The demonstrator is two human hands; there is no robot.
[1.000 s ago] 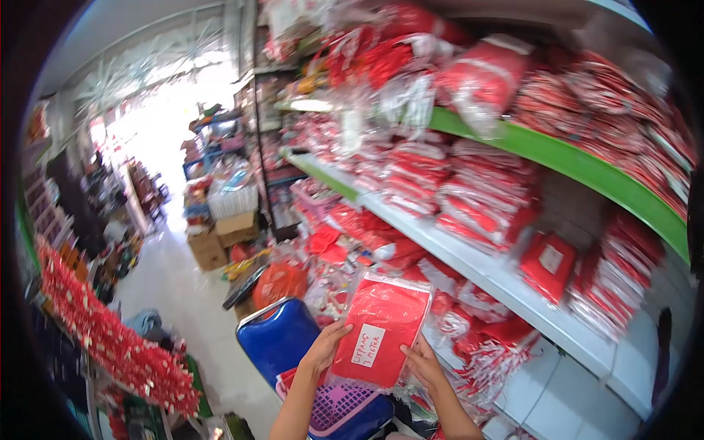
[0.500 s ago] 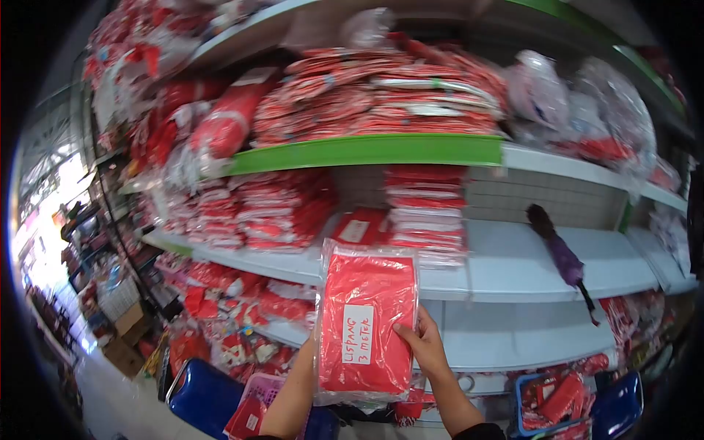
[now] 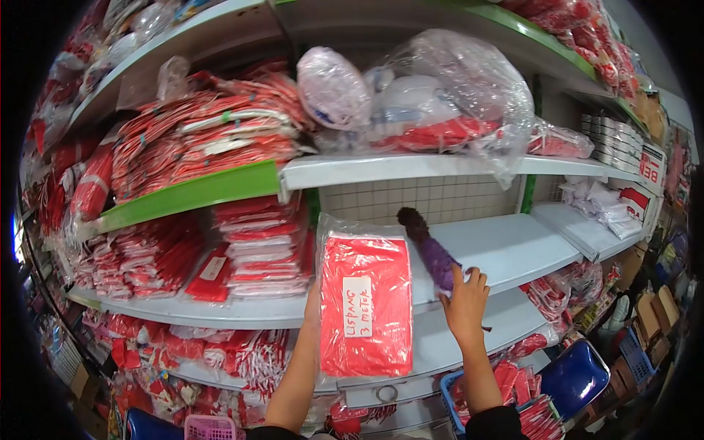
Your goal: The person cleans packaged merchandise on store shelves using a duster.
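1. Red cloth, folded flat inside a clear plastic packet (image 3: 365, 304), fills the middle of my view. It is upright and carries a white handwritten label (image 3: 357, 306) that reads "3 METER" on its lower line.
2. My left hand (image 3: 313, 293) grips the packet by its left edge. Most of the hand is hidden behind the plastic, so I cannot tell how the fingers lie.
3. The packet is held in the air in front of the white shelf (image 3: 528, 246), touching no board.
4. My right hand (image 3: 465, 304) is empty, its fingers spread. The fingertips rest on the near end of a long purple object (image 3: 434, 255), perhaps a folded umbrella, but are not closed round it.
5. The purple object lies slantwise on a bare stretch of the shelf, just right of the packet.
6. To the left, a stack of similar red packets (image 3: 260, 246) sits on the same shelf, under a green shelf edge (image 3: 191, 194).
7. Low on the right is a blue basket (image 3: 449, 385) holding more red packets.
8. As I judge it, the packet is picked up but not yet shelved, and the purple object is not yet lifted.
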